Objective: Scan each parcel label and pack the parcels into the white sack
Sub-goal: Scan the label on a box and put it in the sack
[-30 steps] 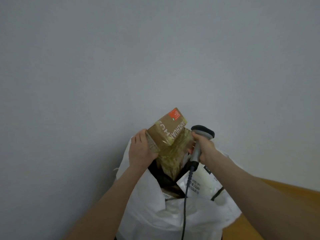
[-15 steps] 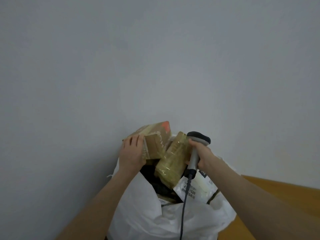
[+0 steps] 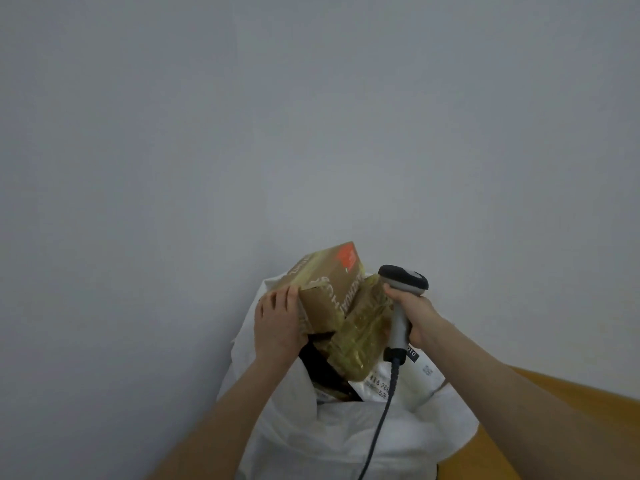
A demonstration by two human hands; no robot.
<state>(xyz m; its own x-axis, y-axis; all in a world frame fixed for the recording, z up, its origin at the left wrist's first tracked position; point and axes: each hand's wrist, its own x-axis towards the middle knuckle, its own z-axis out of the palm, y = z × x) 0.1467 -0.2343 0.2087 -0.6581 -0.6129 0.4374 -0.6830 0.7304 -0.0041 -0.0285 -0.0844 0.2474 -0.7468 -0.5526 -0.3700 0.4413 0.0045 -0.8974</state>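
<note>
The fingers (image 3: pixel 277 301) of your left hand (image 3: pixel 277 327) are spread over the left end of the cardboard box (image 3: pixel 329 289), thumb at its near edge, so you've got that box gripped. Your right hand (image 3: pixel 417 317) is wrapped tight round the handle of the scanner (image 3: pixel 398 323). Behind it all is the plain grey wall (image 3: pixel 311 133), and below is the white sack (image 3: pixel 346 431), your landmark, mouth open and crammed to the brim. A strip of wooden surface (image 3: pixel 561 410) shows to the sack's right. The box sits over the far-left part of the sack's mouth. It's tilted, with its long axis running from your left fingers up and away to the right, red patch at the far end. Your left hand is on it and the right is busy, so I reckon the left does the placing. The taped parcel (image 3: pixel 363 337) leans up out of the sack, pressed against the box's right side. That's what blocks a straight drop. Beside it, at the sack's right rim, lies a white mailer (image 3: pixel 412 375) with printed text, and something black (image 3: pixel 322 370) fills the gap beneath the box. The scanner cable (image 3: pixel 377 434) trails down the sack's front. With so little room, the box looks likely to perch on top and could slip over the far rim.
</note>
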